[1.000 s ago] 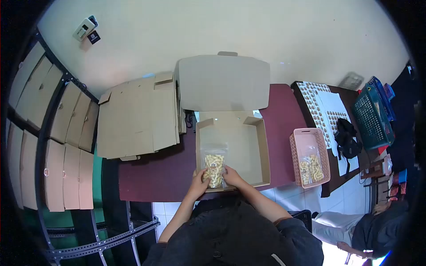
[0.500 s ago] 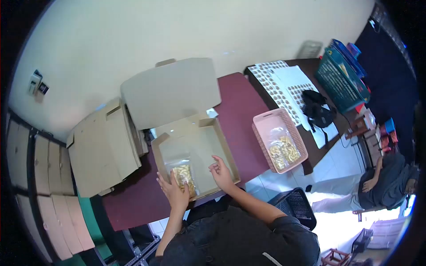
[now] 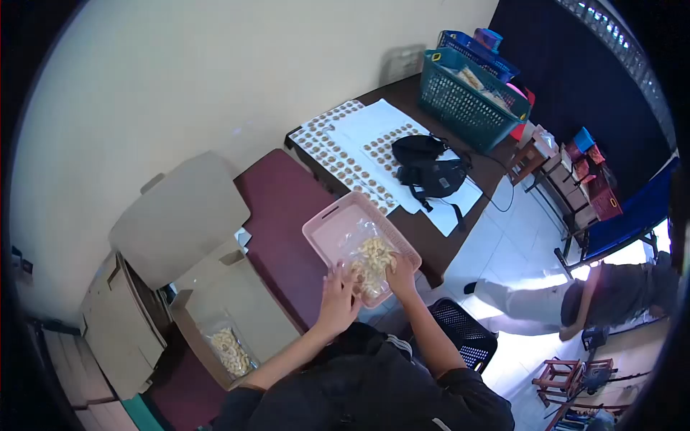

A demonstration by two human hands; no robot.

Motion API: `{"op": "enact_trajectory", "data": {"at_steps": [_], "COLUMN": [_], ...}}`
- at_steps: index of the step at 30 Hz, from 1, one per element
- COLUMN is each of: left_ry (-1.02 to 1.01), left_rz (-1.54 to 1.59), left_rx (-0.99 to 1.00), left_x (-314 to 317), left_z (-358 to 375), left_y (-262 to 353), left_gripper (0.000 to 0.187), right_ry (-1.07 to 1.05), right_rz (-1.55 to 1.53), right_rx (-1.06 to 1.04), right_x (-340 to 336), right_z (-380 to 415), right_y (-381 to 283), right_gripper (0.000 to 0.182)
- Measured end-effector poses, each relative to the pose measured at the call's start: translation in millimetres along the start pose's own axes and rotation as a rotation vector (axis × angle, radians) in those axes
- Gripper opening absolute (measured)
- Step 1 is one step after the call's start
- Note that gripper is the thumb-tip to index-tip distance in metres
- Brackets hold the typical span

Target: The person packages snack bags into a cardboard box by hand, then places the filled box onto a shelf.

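A pink plastic basket [image 3: 333,217] holds clear plastic bags of pale yellow, curved snack pieces [image 3: 375,253]. My right hand [image 3: 402,277] reaches over the basket's near right side, its fingers curled on the edge of a snack bag. At the basket's near left side is my left hand [image 3: 338,303], fingers spread and tips against the bags. To the left stands an open cardboard box [image 3: 269,316] with its lid raised. One snack bag [image 3: 228,350] lies flat in the box's near left corner.
Folded cardboard boxes [image 3: 118,327] are stacked left of the open box. Sticker sheets [image 3: 338,154] and a black bag [image 3: 431,172] lie on the dark table, by a green basket [image 3: 467,100]. A black crate [image 3: 460,334] stands low at right; another person [image 3: 611,294] is beyond.
My view has swung right. Both hands have left the open box and moved to the pink basket. The snack bag that was under my left hand now lies in the box, untouched.
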State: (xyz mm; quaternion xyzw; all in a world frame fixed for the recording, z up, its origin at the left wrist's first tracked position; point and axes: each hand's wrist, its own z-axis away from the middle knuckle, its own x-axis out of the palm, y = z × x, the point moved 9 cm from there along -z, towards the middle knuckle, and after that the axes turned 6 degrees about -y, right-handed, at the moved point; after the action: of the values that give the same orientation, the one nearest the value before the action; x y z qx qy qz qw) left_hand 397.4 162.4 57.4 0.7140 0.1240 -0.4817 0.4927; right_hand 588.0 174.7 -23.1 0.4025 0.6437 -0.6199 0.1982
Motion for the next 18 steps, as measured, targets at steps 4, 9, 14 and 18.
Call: {"op": "enact_trajectory", "data": {"at_steps": [4,9,14,18], "left_ry": [-0.133,-0.388,-0.38,-0.342], "left_rz": [0.099,0.43,0.589,0.562], "left_rx": [0.09,-0.115,-0.323,-0.463], "left_x": [68.7,125.4,146.2,143.4], "left_z": [-48.1,-63.8,-68.8,-67.1], "left_y": [0.7,-34.8,-59.2,-68.1], "left_gripper": [0.052,0.049,0.045,0.045], "right_ry": [-0.249,-0.31,-0.234,-0.051], "right_rz": [-0.021,0.276,0.201,0.193], "right_rx": [-0.038,0.107,0.065,-0.033], "right_x": [57.8,34.8,26.4,-19.7], "right_z": [-19.7,-18.5,-24.8,-23.4], "right_y": [69.5,35.6,33.9,-11.2], "right_gripper": [0.06,0.071,0.076,0.074]}}
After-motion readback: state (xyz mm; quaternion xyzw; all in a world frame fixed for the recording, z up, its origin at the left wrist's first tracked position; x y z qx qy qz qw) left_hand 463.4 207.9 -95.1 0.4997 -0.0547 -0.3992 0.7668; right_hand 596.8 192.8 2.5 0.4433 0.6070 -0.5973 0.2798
